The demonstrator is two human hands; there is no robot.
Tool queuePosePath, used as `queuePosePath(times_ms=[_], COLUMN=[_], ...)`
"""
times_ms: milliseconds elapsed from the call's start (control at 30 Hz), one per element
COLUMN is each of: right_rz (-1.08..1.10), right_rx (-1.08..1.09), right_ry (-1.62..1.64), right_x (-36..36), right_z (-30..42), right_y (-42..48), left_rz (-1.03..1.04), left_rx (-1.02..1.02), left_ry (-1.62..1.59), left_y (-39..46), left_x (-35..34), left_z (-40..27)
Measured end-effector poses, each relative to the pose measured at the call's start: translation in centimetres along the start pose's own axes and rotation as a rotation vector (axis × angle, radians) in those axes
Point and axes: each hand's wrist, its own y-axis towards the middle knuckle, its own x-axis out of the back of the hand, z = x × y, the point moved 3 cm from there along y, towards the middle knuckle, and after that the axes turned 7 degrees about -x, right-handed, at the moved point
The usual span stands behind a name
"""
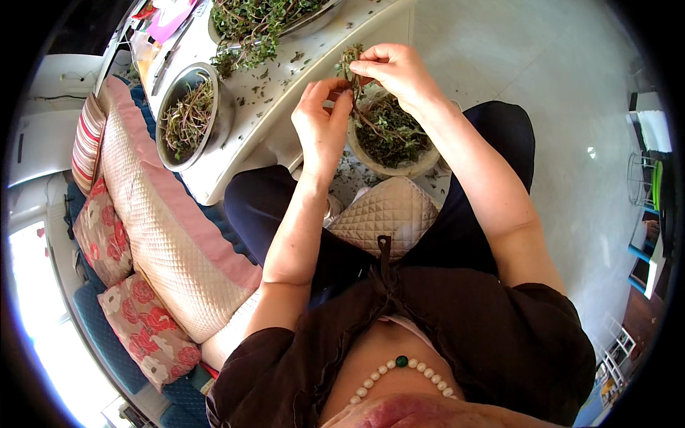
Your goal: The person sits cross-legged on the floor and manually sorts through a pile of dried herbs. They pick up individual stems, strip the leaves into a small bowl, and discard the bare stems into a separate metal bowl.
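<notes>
Between my two hands is a small bunch of leafy plant stems (350, 58), held above a pale bucket. My left hand (325, 115) pinches the stems lower down, thumb against fingers. Higher up and to the right, my right hand (393, 72) grips the same bunch near its leafy end. Below, the pale round bucket (398, 170) holds a heap of dark green leafy sprigs (393, 136); one long stem trails over them. My hands partly hide the bucket's far rim.
On the white table (235, 147) stand a steel pot (217, 115) of bare stems (187, 117) and a large basin (316, 24) heaped with leafy plants (251, 27). Loose leaves are scattered on table and floor. A quilt-covered sofa (160, 230) with cushions (147, 326) is at left.
</notes>
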Motion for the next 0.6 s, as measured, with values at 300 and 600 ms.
queuePosePath(times_ms=[300, 600], right_rz=[-0.13, 0.008], right_rx=[0.159, 0.106], right_ry=[-0.137, 0.012], right_x=[-0.3, -0.7], right_z=[-1.0, -0.6], right_y=[0.6, 0.0], left_rz=[0.076, 0.173], left_rx=[0.356, 0.554], left_ry=[-0.458, -0.719], left_y=[0.1, 0.3], left_x=[-1.2, -0.3], left_z=[0.6, 2.9])
